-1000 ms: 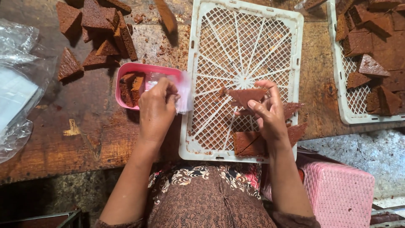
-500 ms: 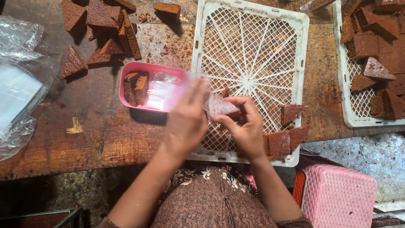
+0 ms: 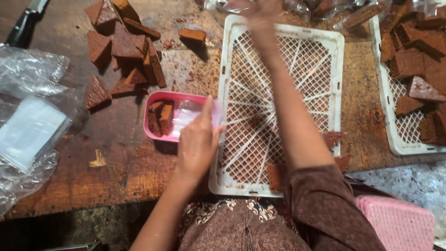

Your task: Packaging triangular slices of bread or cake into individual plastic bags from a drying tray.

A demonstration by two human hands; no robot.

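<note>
My left hand (image 3: 197, 144) rests at the right end of a small pink tray (image 3: 147, 122) and pinches a clear plastic bag (image 3: 186, 116) lying in it. Two brown cake pieces (image 3: 160, 118) stand in the tray's left half. My right arm stretches across a white lattice tray (image 3: 335, 44), and my right hand (image 3: 253, 9) is blurred at the top edge, beyond that tray. Its fingers and whatever they hold are unclear. A few brown pieces (image 3: 278, 174) lie at the lattice tray's near right corner.
A heap of brown cake pieces (image 3: 125, 46) lies on the wooden table at the upper left. Clear plastic bags (image 3: 32, 125) sit at the left, a dark knife handle (image 3: 23, 25) above them. A second white tray (image 3: 394, 139) with pieces stands right. Pink basket (image 3: 399, 223) lower right.
Both hands were together over the lattice tray holding a brown piece. Now my right hand has reached far forward past the tray, and my left hand has gone back to the pink tray.
</note>
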